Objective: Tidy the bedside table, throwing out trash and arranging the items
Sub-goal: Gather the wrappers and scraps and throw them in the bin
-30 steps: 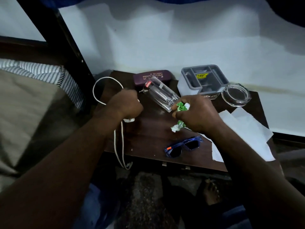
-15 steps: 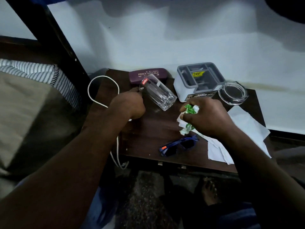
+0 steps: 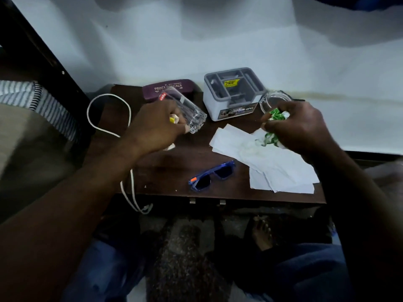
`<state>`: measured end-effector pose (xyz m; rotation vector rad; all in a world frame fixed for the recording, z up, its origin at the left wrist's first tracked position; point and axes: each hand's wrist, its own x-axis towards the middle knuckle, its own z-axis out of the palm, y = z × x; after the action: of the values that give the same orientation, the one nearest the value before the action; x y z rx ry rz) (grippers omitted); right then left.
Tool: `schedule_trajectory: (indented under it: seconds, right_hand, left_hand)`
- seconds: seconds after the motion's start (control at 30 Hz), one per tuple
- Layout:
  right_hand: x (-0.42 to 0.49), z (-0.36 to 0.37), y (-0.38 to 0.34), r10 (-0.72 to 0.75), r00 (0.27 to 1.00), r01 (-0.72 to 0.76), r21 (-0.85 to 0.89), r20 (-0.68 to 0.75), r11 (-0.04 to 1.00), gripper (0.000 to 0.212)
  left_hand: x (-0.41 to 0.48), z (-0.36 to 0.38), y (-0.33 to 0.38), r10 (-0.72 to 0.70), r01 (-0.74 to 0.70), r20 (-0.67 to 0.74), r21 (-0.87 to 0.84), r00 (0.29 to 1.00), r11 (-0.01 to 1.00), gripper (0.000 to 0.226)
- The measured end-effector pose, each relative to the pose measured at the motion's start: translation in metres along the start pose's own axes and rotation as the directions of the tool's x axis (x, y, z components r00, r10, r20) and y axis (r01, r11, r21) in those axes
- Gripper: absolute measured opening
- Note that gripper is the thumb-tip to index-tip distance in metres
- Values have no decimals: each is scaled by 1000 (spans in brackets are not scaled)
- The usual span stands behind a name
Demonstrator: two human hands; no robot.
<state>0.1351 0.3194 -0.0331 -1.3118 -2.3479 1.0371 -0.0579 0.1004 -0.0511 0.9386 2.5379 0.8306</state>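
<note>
On the dark wooden surface (image 3: 174, 158), seen from the head camera, the left hand (image 3: 157, 125) is clenched near the back left, its curled fingers pinching a small yellow scrap (image 3: 172, 120). A pale bit pokes out beneath this hand, too blurred to name. The fingertips lie against a clear glass (image 3: 192, 114) that lies on its side, with a red sticker near its rim. Just behind the glass, a purple spectacle case (image 3: 168, 87) sits against the wall.

The right hand (image 3: 301, 127) is at the back right, grasping a crumpled green and white wrapper (image 3: 277, 114) that bunches out above and below the fingers. Under it lie several overlapping white paper sheets (image 3: 279, 168), spread over the right half of the surface and reaching close to its front edge. Behind the knuckles is a round clear glass dish (image 3: 272, 99), partly hidden by them. Just left of the dish stands a grey organiser box (image 3: 234, 92) with open compartments and a yellow label inside.

1 pair of blue sunglasses (image 3: 211, 175) lies near the front edge, between the 2 forearms, with dark lenses and an orange mark on 1 arm. A white cable (image 3: 109, 94) loops off the left side of the surface and hangs over the front edge. A bed with a striped sheet (image 3: 32, 99) is at the left. A bare foot (image 3: 261, 234) rests on the floor below.
</note>
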Motion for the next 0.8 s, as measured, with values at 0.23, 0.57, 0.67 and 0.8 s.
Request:
schedule_trajectory:
  seconds: [0.23, 0.57, 0.67, 0.8]
  right_hand:
    - [-8, 1, 7, 9, 985, 31, -230, 174, 973, 22]
    - [-14, 29, 11, 29, 861, 287, -532, 507, 796, 80]
    - [-13, 34, 11, 17, 876, 290, -555, 482, 780, 69]
    - [-11, 34, 11, -41, 923, 253, -524, 383, 813, 42]
  left_hand:
    - [-14, 32, 33, 116, -78, 148, -241, 982, 967, 27]
    - [-5, 56, 52, 130, -86, 222, -200, 966, 976, 34]
    - [-4, 63, 57, 145, -108, 217, -171, 965, 979, 29]
    - [-3, 67, 62, 186, -162, 200, -128, 962, 978, 18]
